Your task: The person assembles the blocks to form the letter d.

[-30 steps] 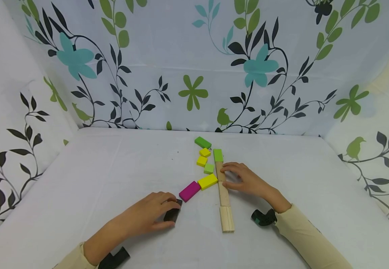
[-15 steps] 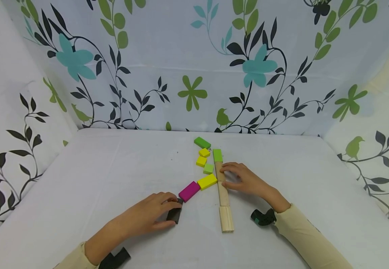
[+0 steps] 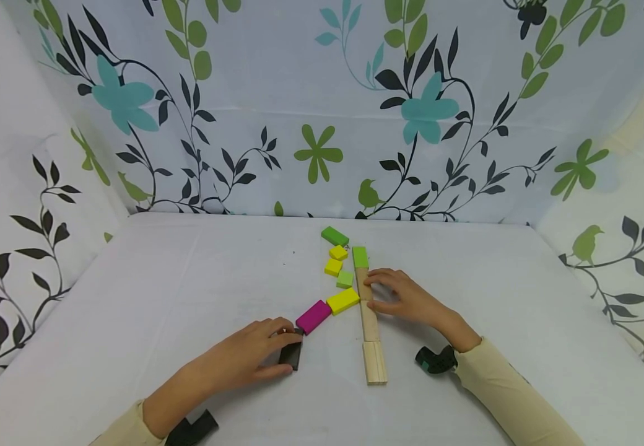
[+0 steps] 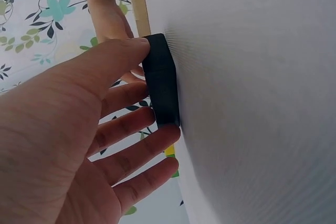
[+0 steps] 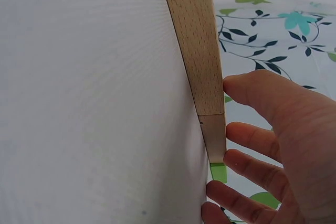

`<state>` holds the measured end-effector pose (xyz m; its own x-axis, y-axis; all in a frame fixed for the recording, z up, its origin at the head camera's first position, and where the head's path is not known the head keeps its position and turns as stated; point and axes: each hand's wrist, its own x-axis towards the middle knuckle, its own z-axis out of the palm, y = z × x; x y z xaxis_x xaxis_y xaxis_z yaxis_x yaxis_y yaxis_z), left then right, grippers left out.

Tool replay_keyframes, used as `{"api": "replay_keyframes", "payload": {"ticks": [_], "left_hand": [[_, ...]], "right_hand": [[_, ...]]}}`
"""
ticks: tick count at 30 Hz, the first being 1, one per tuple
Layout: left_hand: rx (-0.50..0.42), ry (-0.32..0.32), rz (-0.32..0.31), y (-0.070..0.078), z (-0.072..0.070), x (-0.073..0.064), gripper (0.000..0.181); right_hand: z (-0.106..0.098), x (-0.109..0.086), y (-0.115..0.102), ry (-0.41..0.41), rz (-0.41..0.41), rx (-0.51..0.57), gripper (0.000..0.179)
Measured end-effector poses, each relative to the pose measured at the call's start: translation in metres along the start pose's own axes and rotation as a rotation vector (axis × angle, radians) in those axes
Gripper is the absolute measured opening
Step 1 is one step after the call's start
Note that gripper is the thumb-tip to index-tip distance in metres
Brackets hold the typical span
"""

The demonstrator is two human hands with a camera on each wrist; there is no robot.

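Note:
My left hand [image 3: 246, 353] holds a black block [image 3: 291, 354] by its two ends, thumb at the near end and fingertips at the far end. In the left wrist view the black block [image 4: 161, 80] stands on the white tabletop. Its far end is right at a magenta block [image 3: 313, 317], which meets a yellow block [image 3: 343, 301]. My right hand [image 3: 408, 300] rests its fingertips along the right side of a straight row of plain wooden blocks [image 3: 370, 321]. In the right wrist view, the thumb touches the top edge of one wooden block [image 5: 197, 51]; the fingers are loosely extended.
A light green block [image 3: 360, 257] caps the far end of the wooden row. Left of it lie a small light green block [image 3: 345, 279], two small yellow blocks [image 3: 333, 267] and a longer green block [image 3: 335, 236]. A patterned cloth [image 3: 233, 93] hangs behind the white table [image 3: 205, 279].
My left hand has slid the black block slightly to the right and turned it a little, up to the magenta block. The right hand and the other blocks stay in place.

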<state>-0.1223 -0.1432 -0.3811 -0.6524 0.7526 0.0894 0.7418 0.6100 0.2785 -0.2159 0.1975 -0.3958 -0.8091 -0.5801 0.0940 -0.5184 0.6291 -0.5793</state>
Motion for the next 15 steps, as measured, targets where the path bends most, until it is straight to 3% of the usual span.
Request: {"api": "replay_keyframes", "payload": {"ticks": [5,12,15], "left_hand": [[0.025,0.012,0.0,0.0,0.0,0.001,0.044],[0.081,0.172,0.061,-0.006,0.002,0.003,0.037],[0.064,0.198,0.069,-0.01,0.002,0.005,0.034]], "right_hand": [[0.0,0.0,0.001,0.001,0.0,0.003,0.044],[0.001,0.0,0.002,0.005,-0.004,0.0,0.044],[0.001,0.0,0.002,0.006,-0.01,-0.005,0.044]]}}
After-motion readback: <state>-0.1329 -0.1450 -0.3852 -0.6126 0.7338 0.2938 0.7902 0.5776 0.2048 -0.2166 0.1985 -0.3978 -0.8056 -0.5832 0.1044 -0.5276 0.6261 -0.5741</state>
